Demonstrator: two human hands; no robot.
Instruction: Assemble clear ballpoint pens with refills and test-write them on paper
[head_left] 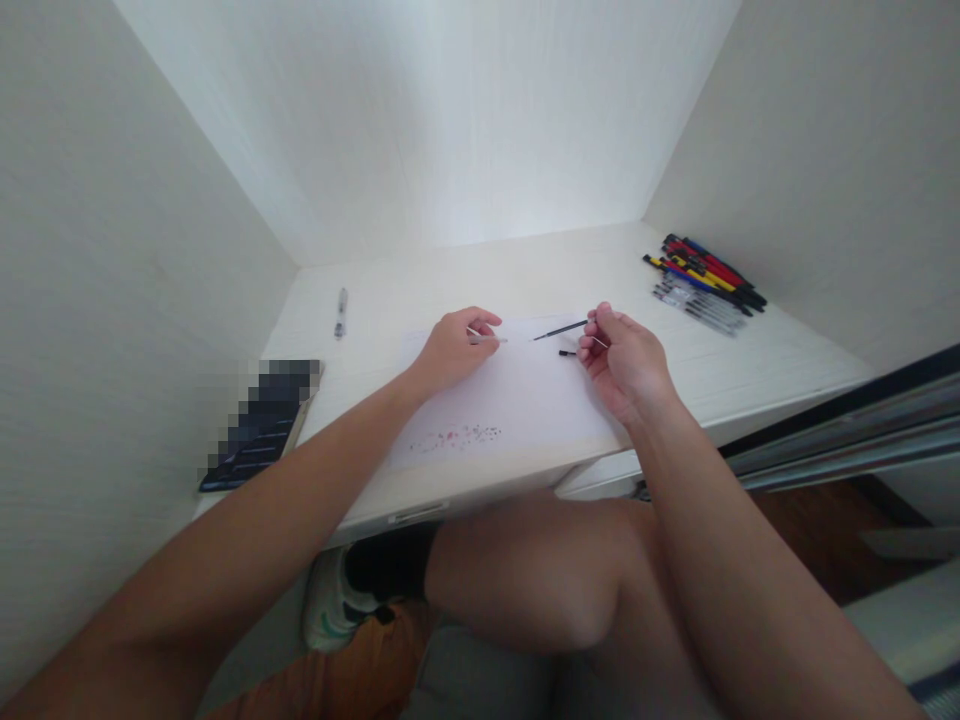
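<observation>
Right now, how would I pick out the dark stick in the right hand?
On the white desk lies a paper sheet, with the right hand over its right side. That hand pinches the dark stick, thin and clearly longer than the black piece nearby.

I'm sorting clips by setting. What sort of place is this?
Probably a small study nook, perhaps at home: a white desktop boxed in by pale walls, with a sheet of paper and a pile of pens on it.
</observation>
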